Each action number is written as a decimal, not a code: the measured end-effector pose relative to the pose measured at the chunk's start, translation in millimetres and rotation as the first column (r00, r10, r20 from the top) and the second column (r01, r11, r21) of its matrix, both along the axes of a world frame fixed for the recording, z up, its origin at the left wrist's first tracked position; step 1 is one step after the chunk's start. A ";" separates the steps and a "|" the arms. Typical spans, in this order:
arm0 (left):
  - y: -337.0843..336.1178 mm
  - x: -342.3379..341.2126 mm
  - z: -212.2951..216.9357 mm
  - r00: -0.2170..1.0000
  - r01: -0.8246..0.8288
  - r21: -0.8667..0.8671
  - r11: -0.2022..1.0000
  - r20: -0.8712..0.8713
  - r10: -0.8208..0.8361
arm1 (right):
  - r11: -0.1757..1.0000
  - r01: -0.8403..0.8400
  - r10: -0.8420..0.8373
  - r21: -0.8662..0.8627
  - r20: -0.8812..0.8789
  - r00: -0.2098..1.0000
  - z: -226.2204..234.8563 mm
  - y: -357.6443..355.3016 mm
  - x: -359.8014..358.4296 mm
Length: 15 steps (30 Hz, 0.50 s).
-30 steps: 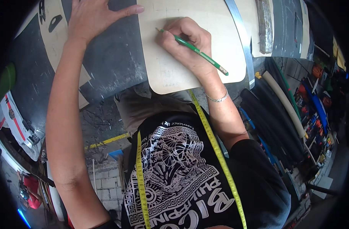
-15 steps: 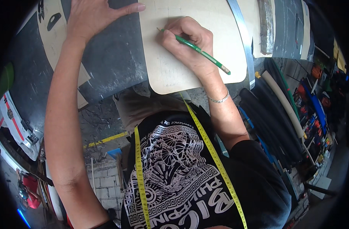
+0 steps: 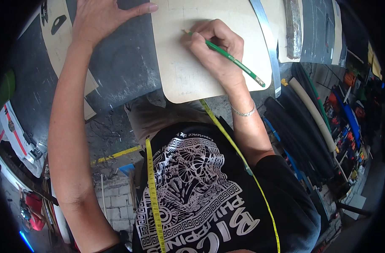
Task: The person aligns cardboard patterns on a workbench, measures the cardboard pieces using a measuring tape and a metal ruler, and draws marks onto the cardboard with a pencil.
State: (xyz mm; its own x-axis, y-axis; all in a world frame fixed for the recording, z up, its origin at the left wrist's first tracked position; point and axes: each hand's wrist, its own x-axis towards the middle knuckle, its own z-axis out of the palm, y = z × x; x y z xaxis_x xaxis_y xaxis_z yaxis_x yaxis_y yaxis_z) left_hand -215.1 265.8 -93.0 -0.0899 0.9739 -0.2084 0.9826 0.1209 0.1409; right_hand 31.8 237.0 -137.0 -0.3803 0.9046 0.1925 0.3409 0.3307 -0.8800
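A cream sheet (image 3: 213, 84) with rounded near corners lies on the dark worktop and shows faint pencil lines. My right hand (image 3: 220, 52) rests over its middle, fingers closed round a green pencil (image 3: 236, 63). The pencil's point is at or just above the sheet; its blunt end slants back toward me. My left hand (image 3: 95, 21) lies on the dark worktop (image 3: 125, 63), thumb stretched out to the sheet's left edge. The other fingertips pass out of the picture at the top. Along the sheet's right side runs a metal ruler (image 3: 270, 46).
A yellow tape measure (image 3: 152, 185) hangs down over my black shirt. A narrow cream strip (image 3: 60, 46) lies on the worktop to the left, and a clear-wrapped bar (image 3: 292, 29) at right. Dark rolls (image 3: 295, 130) and a cluttered heap of tools stand beyond the worktop's right.
My right hand and the pencil have shifted a little to the right. The sheet has slid slightly left. The right strand of the tape measure has twisted edge-on lower down.
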 end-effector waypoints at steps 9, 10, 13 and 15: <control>0.5 -1.7 -1.4 1.000 0.001 0.005 1.000 -0.002 -0.001 | 0.996 0.029 -0.032 0.085 0.026 0.999 -6.3 0.8 1.0; 0.5 -1.5 -1.3 1.000 0.000 0.004 1.000 -0.002 0.000 | 0.996 0.027 -0.032 0.089 0.049 0.998 -4.8 0.3 1.1; 0.9 -1.0 -0.7 1.000 0.000 -0.005 1.000 -0.006 0.000 | 0.994 0.023 -0.032 0.104 0.080 0.996 -3.2 0.5 0.8; 1.1 -1.2 -1.4 1.000 -0.001 -0.002 1.000 0.000 0.001 | 0.993 0.020 -0.030 0.114 0.088 0.996 -2.6 0.9 1.1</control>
State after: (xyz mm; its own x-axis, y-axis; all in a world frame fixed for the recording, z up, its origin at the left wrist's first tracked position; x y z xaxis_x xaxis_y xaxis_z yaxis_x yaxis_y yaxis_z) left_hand -216.2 266.9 -94.4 -0.0909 0.9735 -0.2101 0.9825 0.1221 0.1408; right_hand 32.9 237.9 -139.5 -0.3780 0.8884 0.2604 0.4260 0.4166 -0.8031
